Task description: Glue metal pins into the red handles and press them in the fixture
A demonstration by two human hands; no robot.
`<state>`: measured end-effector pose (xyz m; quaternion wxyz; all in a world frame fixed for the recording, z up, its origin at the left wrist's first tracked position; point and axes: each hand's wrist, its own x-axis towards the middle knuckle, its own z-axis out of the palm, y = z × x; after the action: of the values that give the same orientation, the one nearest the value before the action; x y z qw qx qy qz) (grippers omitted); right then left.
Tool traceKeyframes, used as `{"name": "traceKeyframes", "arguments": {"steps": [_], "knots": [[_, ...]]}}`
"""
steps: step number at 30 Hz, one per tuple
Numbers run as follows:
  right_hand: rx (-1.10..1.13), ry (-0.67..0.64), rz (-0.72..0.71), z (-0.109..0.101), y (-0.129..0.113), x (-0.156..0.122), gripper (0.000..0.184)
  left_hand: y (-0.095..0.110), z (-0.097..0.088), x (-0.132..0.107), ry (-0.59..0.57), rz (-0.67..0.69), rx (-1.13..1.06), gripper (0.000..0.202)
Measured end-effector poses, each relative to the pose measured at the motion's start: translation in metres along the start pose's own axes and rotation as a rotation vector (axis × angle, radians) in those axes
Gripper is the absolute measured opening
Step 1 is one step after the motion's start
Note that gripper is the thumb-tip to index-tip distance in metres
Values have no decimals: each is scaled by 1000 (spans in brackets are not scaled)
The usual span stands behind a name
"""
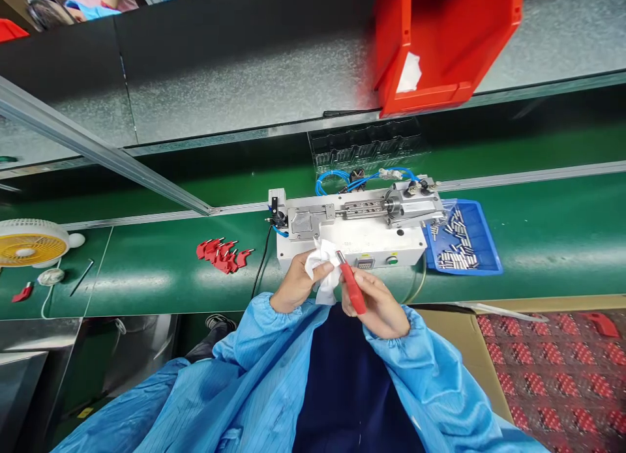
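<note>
My left hand (297,285) is closed around a crumpled white cloth (323,265), pressing it against the metal tip of a red-handled tool (352,289). My right hand (376,304) grips the tool's red handle, tilted up and to the left. Both hands are just in front of a small white pneumatic press machine (349,228) on the green workbench (147,270). Blue sleeves cover both arms.
A pile of red-handled parts (222,255) lies left of the machine. A blue tray (462,241) of small metal pins sits to its right. A yellow fan (30,243) stands far left. A red bin (443,39) hangs overhead. A carton of packed red parts (552,368) is at lower right.
</note>
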<state>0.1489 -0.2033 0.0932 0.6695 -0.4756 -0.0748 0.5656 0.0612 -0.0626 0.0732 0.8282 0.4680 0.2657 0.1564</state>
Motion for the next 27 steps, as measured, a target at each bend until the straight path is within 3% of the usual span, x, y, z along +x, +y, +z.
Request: {"name": "traceKeyframes", "arguments": {"steps": [9, 15, 18, 23, 27], "knots": [[140, -126, 83, 9, 3, -5, 41, 9, -17, 0, -173, 76, 113, 44], [3, -77, 80, 9, -2, -6, 46, 28, -21, -2, -145, 77, 297, 46], [-153, 14, -30, 9, -3, -6, 48, 29, -17, -4, -119, 135, 345, 40], [-583, 269, -337, 11, 0, -8, 33, 16, -11, -2, 30, 138, 289, 41], [-668, 316, -395, 10, 2, -10, 28, 8, -15, 7, 325, 184, 89, 50]]}}
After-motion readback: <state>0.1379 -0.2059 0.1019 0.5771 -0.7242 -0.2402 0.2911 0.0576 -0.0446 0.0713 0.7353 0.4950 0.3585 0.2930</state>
